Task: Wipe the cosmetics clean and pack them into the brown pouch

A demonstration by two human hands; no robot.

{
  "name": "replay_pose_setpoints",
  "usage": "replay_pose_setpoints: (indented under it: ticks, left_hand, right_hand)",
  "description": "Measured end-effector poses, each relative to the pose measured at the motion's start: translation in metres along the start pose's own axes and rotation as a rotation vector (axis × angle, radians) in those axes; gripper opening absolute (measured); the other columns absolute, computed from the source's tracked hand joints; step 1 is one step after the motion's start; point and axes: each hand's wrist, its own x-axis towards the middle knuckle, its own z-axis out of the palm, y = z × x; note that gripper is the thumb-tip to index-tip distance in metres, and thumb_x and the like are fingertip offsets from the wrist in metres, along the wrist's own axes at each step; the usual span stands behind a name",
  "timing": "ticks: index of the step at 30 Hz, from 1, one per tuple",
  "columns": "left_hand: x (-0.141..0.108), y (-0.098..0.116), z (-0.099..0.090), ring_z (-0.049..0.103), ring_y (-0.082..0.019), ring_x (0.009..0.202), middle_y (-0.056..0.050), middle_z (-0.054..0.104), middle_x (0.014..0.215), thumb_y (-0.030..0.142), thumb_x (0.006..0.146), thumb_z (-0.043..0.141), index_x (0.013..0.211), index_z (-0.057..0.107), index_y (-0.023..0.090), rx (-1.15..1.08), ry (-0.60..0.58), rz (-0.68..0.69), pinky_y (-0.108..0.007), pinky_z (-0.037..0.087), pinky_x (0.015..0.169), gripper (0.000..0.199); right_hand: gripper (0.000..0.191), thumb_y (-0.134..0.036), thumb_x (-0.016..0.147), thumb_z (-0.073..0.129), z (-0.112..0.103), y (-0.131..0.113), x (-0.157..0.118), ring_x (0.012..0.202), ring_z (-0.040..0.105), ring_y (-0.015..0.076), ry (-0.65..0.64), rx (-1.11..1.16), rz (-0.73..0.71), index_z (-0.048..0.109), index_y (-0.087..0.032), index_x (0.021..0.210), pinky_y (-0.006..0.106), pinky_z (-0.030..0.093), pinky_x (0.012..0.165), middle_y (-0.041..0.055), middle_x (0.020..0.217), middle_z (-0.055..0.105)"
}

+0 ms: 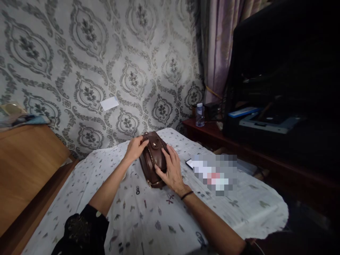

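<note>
A brown leather bag (156,157) with brass-coloured zippers and a snap tab on top lies on a white cloth with a small leaf print (159,219). At the bag's far left end, my left hand (134,148) is closed on its edge near the zipper; what exactly the fingertips pinch is too small to tell. My right hand (172,170) grips the right side, thumb on the near top part and fingers spread along the leather. A dark band circles my right wrist. The zipper seam runs lengthwise between both hands.
Right of the bag lies a phone (189,163), mostly pixelated. A clear bottle (200,115) stands on a dark red cabinet (190,129) beside a large black screen (278,71). A wooden headboard (29,159) is at left, patterned wallpaper (132,78) behind.
</note>
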Motion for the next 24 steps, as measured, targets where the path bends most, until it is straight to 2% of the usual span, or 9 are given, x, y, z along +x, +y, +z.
replay_pose_setpoints:
  ticks: [5,8,11,13,15,19,24]
  left_hand:
    - [0.003,0.003,-0.001,0.049,-0.015,0.058,0.003,0.052,0.059,0.036,0.086,0.055,0.067,0.056,0.019,0.003,-0.043,0.024,-0.026,0.036,0.056,0.025]
    - [0.009,0.009,0.002,0.056,-0.020,0.076,-0.001,0.059,0.075,0.036,0.079,0.067,0.080,0.062,0.020,0.037,-0.045,0.100,-0.030,0.043,0.068,0.017]
    - [0.014,0.010,0.005,0.057,-0.026,0.098,-0.005,0.064,0.100,0.038,0.075,0.074,0.101,0.065,0.023,0.006,-0.163,0.200,-0.036,0.046,0.086,0.032]
    - [0.014,0.008,0.006,0.056,-0.028,0.110,-0.006,0.064,0.114,0.041,0.074,0.075,0.112,0.065,0.025,-0.046,-0.282,0.236,-0.040,0.045,0.095,0.042]
    - [0.012,0.003,0.007,0.052,-0.031,0.122,-0.008,0.061,0.126,0.043,0.073,0.077,0.119,0.063,0.026,-0.090,-0.349,0.253,-0.043,0.040,0.104,0.051]
    - [0.007,-0.007,0.010,0.044,-0.032,0.135,-0.011,0.053,0.142,0.044,0.073,0.079,0.128,0.060,0.025,-0.120,-0.345,0.248,-0.047,0.032,0.114,0.060]
    - [0.005,-0.008,0.017,0.042,-0.034,0.138,-0.012,0.051,0.146,0.044,0.075,0.078,0.130,0.059,0.025,-0.078,-0.298,0.243,-0.049,0.032,0.114,0.061]
  right_hand:
    - [0.065,-0.043,0.090,0.055,0.003,-0.003,-0.003,0.144,0.028,0.0365,0.014,-0.007,0.030,0.034,-0.023,0.148,0.062,0.034,0.111,0.0162,0.155,0.031]
    - [0.059,-0.043,0.091,0.056,0.003,-0.006,-0.005,0.145,0.028,0.0359,0.049,-0.005,0.029,0.039,-0.025,0.145,0.062,0.034,0.111,0.0148,0.156,0.031]
    - [0.050,-0.038,0.095,0.049,0.001,-0.007,-0.005,0.145,0.030,0.0331,0.049,0.040,0.075,0.043,-0.027,0.143,0.060,0.033,0.113,0.0128,0.157,0.031]
    - [0.045,-0.034,0.099,0.041,0.000,-0.005,-0.005,0.144,0.033,0.0298,0.042,0.099,0.143,0.043,-0.027,0.144,0.058,0.033,0.115,0.0116,0.155,0.035]
    - [0.044,-0.033,0.101,0.036,0.000,-0.001,-0.003,0.144,0.035,0.0269,0.058,0.168,0.235,0.043,-0.025,0.144,0.055,0.032,0.116,0.0121,0.154,0.037]
    - [0.042,-0.035,0.102,0.034,0.002,0.011,0.001,0.139,0.042,0.0244,0.094,0.275,0.371,0.048,-0.020,0.138,0.051,0.036,0.116,0.0146,0.146,0.046]
    - [0.040,-0.036,0.101,0.036,0.002,0.018,0.005,0.124,0.056,0.0231,0.116,0.354,0.381,0.050,-0.020,0.135,0.047,0.044,0.109,0.0123,0.133,0.059]
